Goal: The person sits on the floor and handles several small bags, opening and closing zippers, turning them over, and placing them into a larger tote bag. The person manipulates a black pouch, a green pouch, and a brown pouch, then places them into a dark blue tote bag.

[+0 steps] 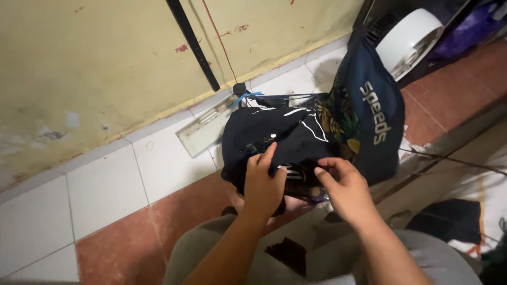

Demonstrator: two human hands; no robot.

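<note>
Black garment (274, 140) with white line print lies bunched atop clear container (311, 194), right ahead of person's knees. Left hand (262, 184) pressed on its near edge, fingers curled into cloth; right hand (342, 189) pinches same edge beside it. Both hands narrow, gripping fabric. Judged: garment mostly gathered, not yet flat or neatly folded. Around: navy cloth (375, 121) with leafy print piled touching right side, white fan (409, 37) behind, black pole (193, 45) against yellow wall (95, 68), tiled floor (105, 190). Navy cloth crowds right edge.
</note>
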